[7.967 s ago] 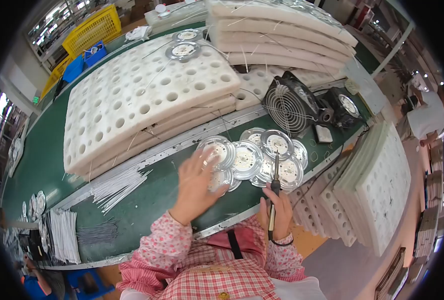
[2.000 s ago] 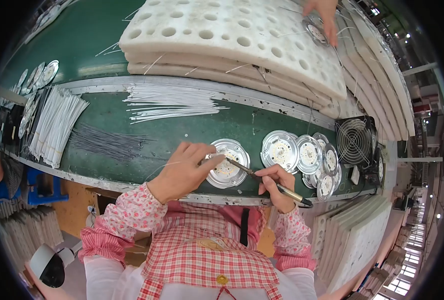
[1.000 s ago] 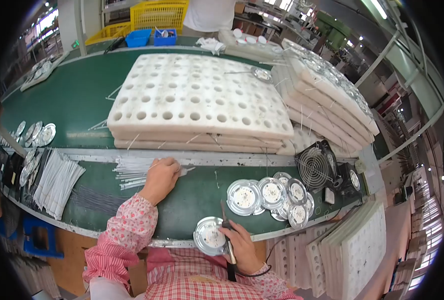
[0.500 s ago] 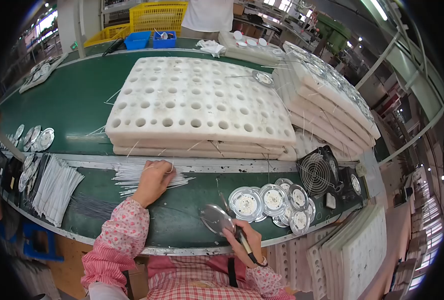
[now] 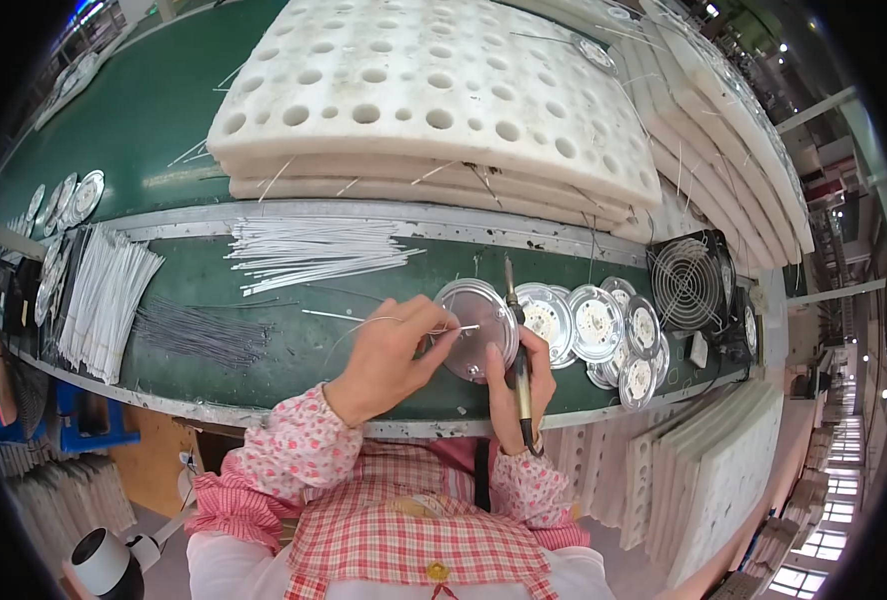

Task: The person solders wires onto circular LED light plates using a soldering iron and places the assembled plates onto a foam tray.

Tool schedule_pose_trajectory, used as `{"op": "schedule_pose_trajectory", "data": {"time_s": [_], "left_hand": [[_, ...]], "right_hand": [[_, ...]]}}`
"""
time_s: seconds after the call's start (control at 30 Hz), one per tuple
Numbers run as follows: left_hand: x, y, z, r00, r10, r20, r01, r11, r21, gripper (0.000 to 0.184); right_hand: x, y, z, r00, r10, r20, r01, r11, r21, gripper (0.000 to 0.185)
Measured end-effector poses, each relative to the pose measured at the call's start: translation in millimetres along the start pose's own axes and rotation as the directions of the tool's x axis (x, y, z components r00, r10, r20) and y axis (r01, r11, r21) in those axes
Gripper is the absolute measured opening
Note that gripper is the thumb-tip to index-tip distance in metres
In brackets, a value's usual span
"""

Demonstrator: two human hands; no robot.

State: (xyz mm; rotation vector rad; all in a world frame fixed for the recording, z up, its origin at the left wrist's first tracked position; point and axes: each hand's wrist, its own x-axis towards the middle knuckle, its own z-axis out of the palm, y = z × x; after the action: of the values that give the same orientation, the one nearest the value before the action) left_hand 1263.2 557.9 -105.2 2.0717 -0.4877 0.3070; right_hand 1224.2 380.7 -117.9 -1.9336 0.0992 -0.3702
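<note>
Silver metal makes up the round, shallow disc (image 5: 481, 298) in the person's right hand (image 5: 506, 412), lifted just above the green tabletop (image 5: 184, 268) with its plain back showing. That same hand also grips a black-and-brass pen-shaped soldering iron (image 5: 523, 395), tip pointing up and away. What has just changed is the left hand (image 5: 389, 355): it has come over from the loose bundle of white wires (image 5: 314, 250) and now pinches a thin pale wire (image 5: 467, 328) against the disc's back, so wire and disc seem to be meeting. From where I stand, I can't tell whether the wire goes through a hole. Right of the disc lies an overlapping cluster of silver discs with pale round boards (image 5: 597, 318). I can read no brand or label anywhere.
</note>
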Motion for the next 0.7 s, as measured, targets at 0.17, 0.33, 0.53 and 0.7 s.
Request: {"op": "schedule_pose_trajectory", "data": {"time_s": [0.17,0.33,0.53,0.7], "left_hand": [[-5,5,7,1.0,-0.006,-0.031,0.006,1.0,0.005,0.01],[-11,8,8,0.997,0.001,-0.073,0.003,0.998,0.064,0.014],[-19,15,5,0.998,-0.009,-0.059,0.011,0.999,0.047,0.017],[-28,-6,-8,0.97,-0.206,0.131,0.218,0.973,-0.082,0.012]], "right_hand": [[-4,4,-1,0.997,-0.069,-0.02,0.068,0.997,-0.044,0.031],[-10,2,1,0.997,-0.072,-0.023,0.071,0.997,-0.027,0.031],[-18,-21,7,0.904,-0.423,0.056,0.423,0.871,-0.248,0.04],[-11,-28,-1,0.886,-0.369,0.28,0.398,0.916,-0.055,0.068]]}}
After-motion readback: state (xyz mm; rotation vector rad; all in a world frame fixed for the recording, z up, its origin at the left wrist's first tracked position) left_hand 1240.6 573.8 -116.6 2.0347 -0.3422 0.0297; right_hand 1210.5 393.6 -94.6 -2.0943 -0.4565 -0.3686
